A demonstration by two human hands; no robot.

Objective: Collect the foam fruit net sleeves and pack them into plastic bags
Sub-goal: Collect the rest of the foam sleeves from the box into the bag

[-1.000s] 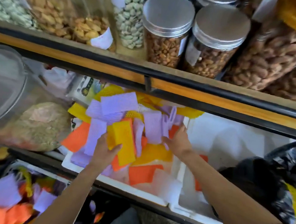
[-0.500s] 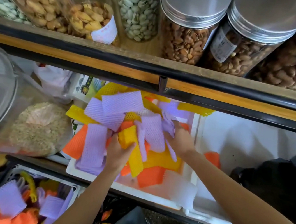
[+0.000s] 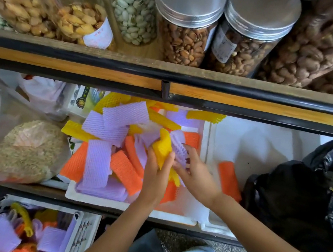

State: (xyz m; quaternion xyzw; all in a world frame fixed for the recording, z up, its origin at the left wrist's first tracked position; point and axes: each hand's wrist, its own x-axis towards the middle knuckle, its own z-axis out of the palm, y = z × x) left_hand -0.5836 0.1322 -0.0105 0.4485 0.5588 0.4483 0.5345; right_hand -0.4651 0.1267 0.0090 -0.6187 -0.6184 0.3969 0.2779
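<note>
My left hand (image 3: 157, 167) grips a yellow sleeve (image 3: 163, 146), and my right hand (image 3: 195, 172) curls round a purple sleeve (image 3: 177, 148). Half a second ago they worked apart in the pile. Now they meet near the right edge of the white foam box (image 3: 129, 205), with both sleeves lifted and pressed together. I judge that a bunch is forming for the black bag (image 3: 292, 195) off to the right. Many sleeves still lie loose in the box.
</note>
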